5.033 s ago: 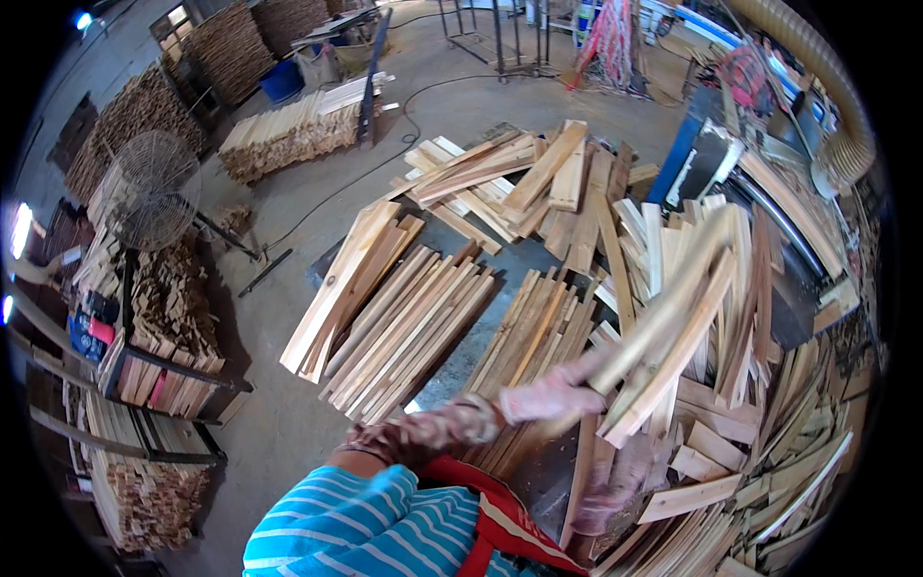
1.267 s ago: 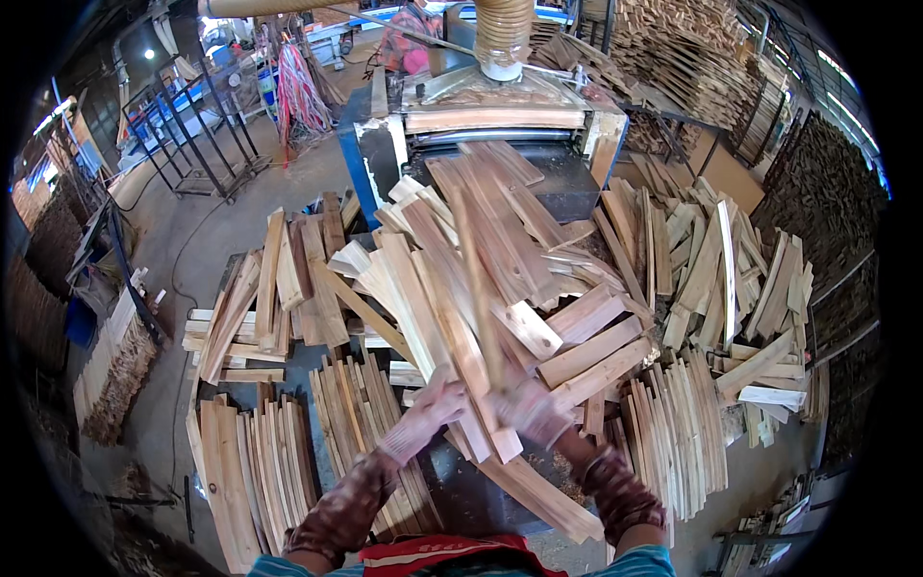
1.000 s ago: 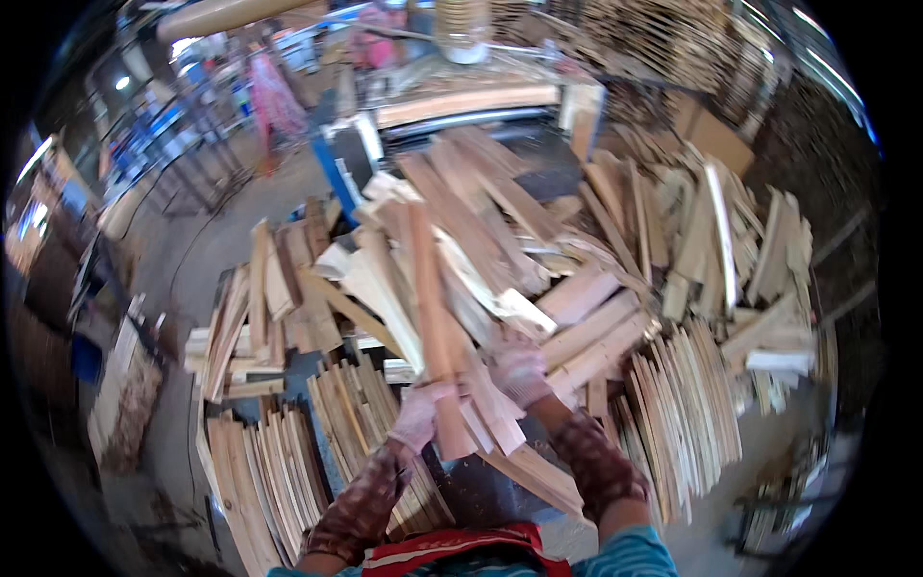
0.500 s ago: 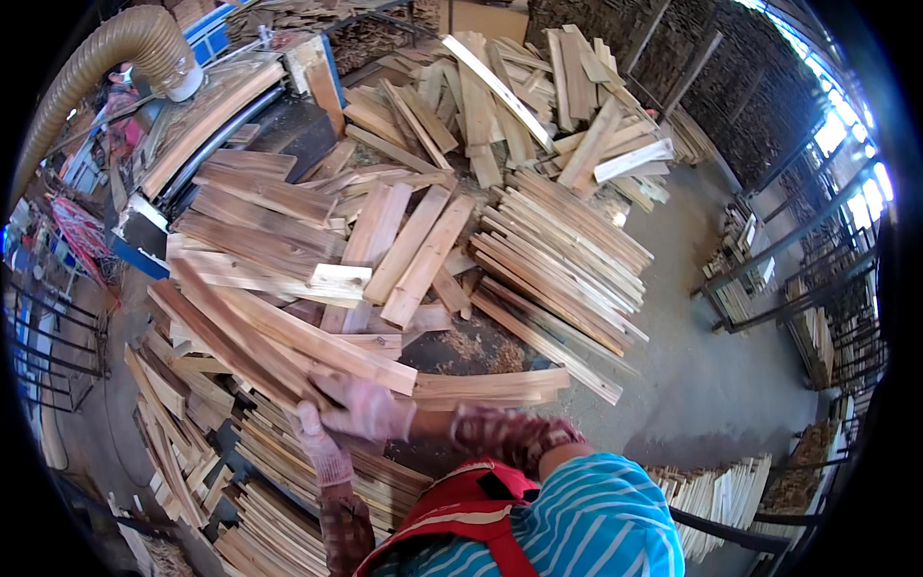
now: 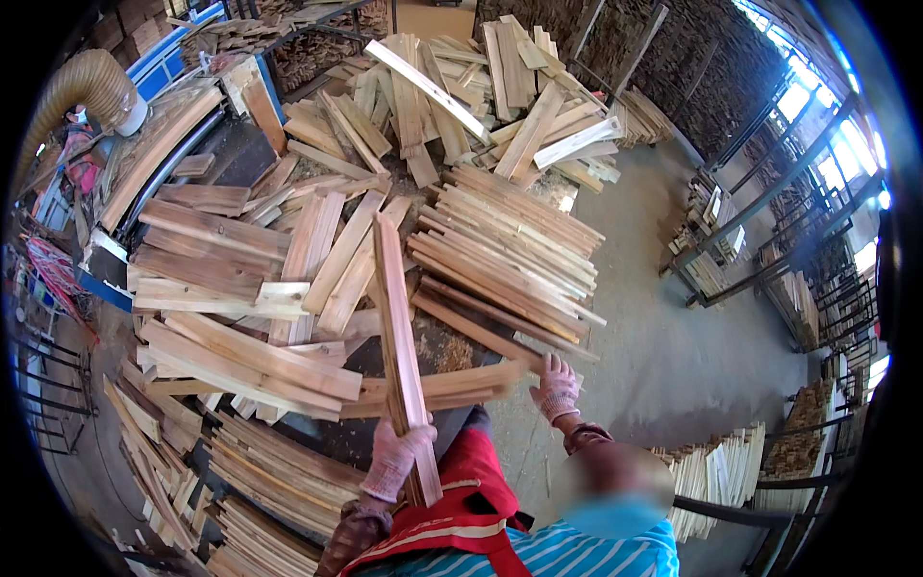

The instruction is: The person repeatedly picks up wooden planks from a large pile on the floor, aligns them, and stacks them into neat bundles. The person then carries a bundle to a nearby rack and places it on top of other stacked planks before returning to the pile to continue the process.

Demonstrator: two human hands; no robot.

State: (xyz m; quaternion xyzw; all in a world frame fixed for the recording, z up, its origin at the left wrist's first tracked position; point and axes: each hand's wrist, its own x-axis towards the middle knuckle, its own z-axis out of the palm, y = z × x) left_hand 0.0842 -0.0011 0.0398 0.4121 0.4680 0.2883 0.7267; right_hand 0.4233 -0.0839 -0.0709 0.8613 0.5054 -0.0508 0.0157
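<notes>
My left hand (image 5: pixel 397 454), in a pale pinkish work glove, is closed around the near part of a long wooden board (image 5: pixel 402 356). That board is tilted, its far end reaching over the loose planks and its near end beside my red apron (image 5: pixel 461 481). To the right, my right hand (image 5: pixel 556 388), gloved alike, has its fingers stretched out by the right end of a plank (image 5: pixel 452 382) lying across the table's near side. Whether the fingertips touch that end I cannot tell. Stacked boards (image 5: pixel 250 365) lie left of the held one.
A row of narrow slats (image 5: pixel 510 255) lies on the table's right side. Behind is a jumbled heap of planks (image 5: pixel 461 96). A machine with a ribbed hose (image 5: pixel 91 87) stands at the far left, a person nearby. More stacked slats (image 5: pixel 279 462) lie at the lower left; concrete floor (image 5: pixel 654 288) extends right.
My left hand has brought a board from the left stack toward the middle, turning it to point away from me. My right hand has left it and moved right. The view has shifted.
</notes>
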